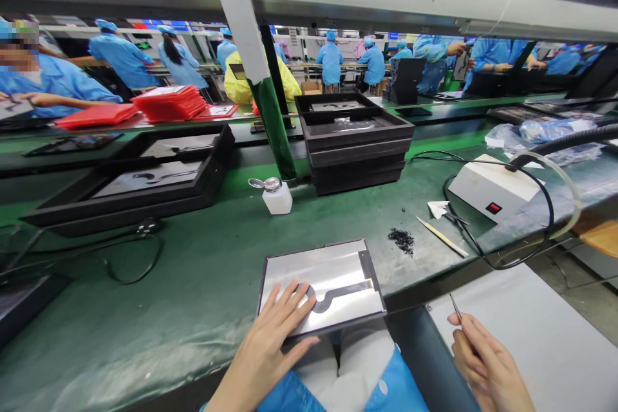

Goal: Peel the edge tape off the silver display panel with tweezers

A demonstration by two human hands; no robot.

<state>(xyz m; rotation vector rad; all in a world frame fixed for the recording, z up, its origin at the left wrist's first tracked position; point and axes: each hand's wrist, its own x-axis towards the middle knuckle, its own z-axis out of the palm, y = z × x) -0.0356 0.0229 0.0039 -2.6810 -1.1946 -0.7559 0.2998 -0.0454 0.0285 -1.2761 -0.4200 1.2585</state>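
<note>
A flat display panel (345,264) with a silver back, a dark border and a grey curved strip lies at the front edge of the green workbench (203,270). Flat on its left part rests my left hand (280,328), fingers spread and holding nothing. Off to the right, beyond the bench edge, my right hand (483,354) is closed round a pair of tweezers (454,306) whose thin tip points up. Part of the tweezers is hidden inside the fingers. Below that hand is a white surface (541,315).
Behind the panel stand a small white pump bottle (279,198) and stacked black trays (357,141). More black trays (145,187) sit left. Rightward lie dark scraps (402,241), a pale-handled knife (441,236) and a white box (492,187) with cables. Co-workers in blue (329,58) sit beyond.
</note>
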